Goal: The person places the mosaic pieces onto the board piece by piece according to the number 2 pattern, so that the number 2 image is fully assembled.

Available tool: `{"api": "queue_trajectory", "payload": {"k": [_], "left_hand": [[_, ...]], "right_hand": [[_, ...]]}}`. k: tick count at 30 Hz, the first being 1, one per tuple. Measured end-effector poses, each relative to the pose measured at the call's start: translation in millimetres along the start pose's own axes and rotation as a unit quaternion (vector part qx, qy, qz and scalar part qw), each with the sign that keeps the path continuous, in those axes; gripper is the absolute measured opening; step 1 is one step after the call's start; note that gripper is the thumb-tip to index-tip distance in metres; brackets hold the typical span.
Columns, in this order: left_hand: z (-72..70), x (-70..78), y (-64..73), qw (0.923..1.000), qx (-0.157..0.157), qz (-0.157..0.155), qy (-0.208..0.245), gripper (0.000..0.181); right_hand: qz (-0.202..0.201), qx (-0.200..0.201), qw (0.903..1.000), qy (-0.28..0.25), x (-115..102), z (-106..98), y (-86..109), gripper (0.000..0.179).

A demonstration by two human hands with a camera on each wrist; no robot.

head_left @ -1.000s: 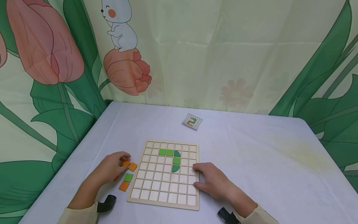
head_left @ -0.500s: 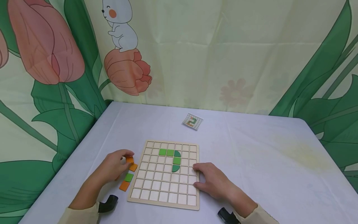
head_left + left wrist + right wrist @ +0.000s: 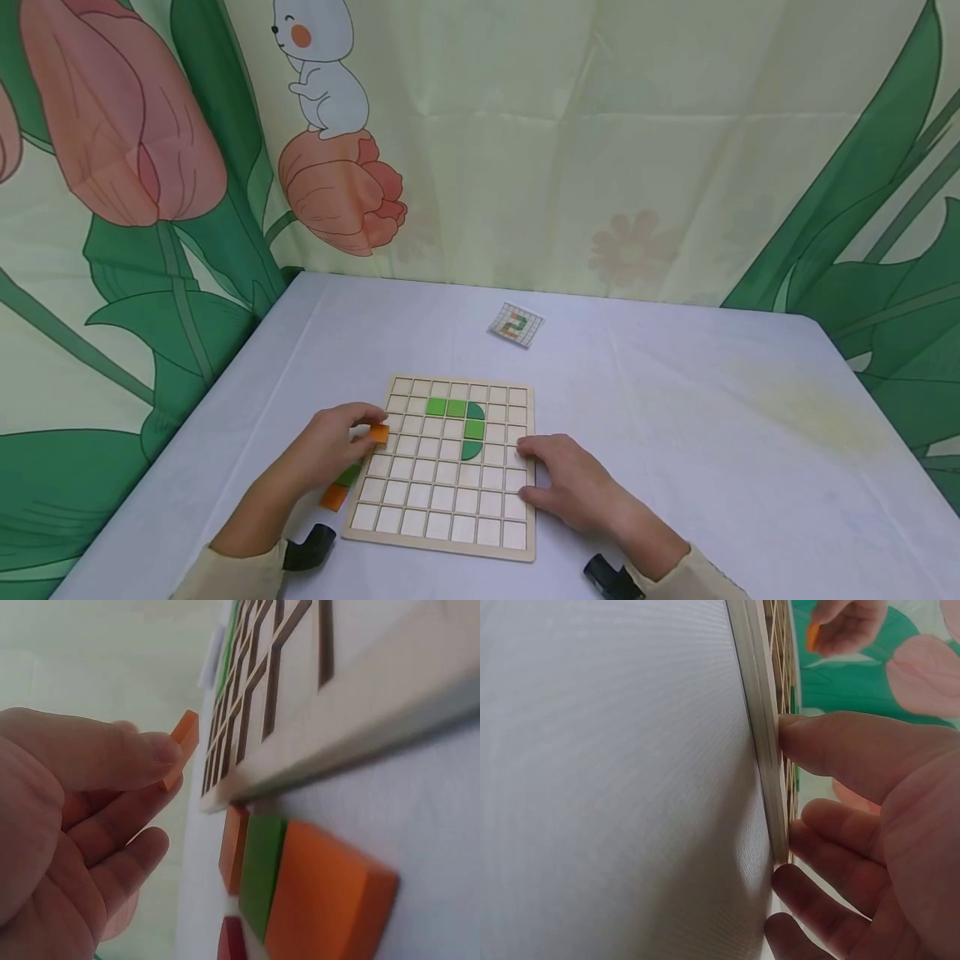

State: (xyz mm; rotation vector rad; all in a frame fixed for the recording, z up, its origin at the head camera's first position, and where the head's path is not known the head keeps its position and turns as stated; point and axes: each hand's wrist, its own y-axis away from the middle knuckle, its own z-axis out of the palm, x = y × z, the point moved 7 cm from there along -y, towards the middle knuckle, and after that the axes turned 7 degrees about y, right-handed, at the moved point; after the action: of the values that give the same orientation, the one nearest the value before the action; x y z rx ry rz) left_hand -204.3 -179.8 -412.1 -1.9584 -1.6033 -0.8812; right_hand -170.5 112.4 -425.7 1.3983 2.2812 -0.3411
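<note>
My left hand (image 3: 330,437) pinches an orange square tile (image 3: 378,433) between thumb and fingers, raised over the left edge of a wooden grid board (image 3: 438,547). In the left wrist view this tile (image 3: 183,746) is tilted, apart from the board. My right hand (image 3: 573,483) rests on the board's right edge, thumb and fingertips touching the rim. Set in the board are light green squares (image 3: 456,407) and two dark green rounded pieces (image 3: 471,451). Beneath my left hand lie a green tile (image 3: 348,476) and an orange tile (image 3: 333,497), partly hidden.
A small card (image 3: 516,324) with a coloured grid pattern lies behind the board. Left of the board, the left wrist view also shows another orange tile (image 3: 234,847) and a red piece (image 3: 232,941). A printed curtain hangs behind the white-covered table (image 3: 675,400).
My left hand has picked up an orange tile from beside the board and moved it right, over the board's left edge. My right hand has stayed in place.
</note>
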Motion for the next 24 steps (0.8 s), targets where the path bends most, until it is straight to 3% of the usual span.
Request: {"api": "queue_trajectory", "payload": {"k": [11, 21, 24], "left_hand": [[19.9, 28.8, -11.1, 0.9990, -0.035, 0.025, 0.013, 0.029], [37.7, 48.1, -17.4, 0.9937, -0.069, 0.088, 0.008, 0.027], [42.3, 50.4, -18.7, 0.9928, -0.078, 0.089, 0.013, 0.027]], "right_hand": [[-0.005, 0.002, 1.0000, -0.001, 0.2, -0.7, -0.4, 0.046], [-0.004, 0.002, 1.0000, -0.005, -0.1, -0.8, 0.2, 0.046], [-0.003, 0.001, 1.0000, -0.005, -0.3, -1.1, 0.3, 0.046]]}}
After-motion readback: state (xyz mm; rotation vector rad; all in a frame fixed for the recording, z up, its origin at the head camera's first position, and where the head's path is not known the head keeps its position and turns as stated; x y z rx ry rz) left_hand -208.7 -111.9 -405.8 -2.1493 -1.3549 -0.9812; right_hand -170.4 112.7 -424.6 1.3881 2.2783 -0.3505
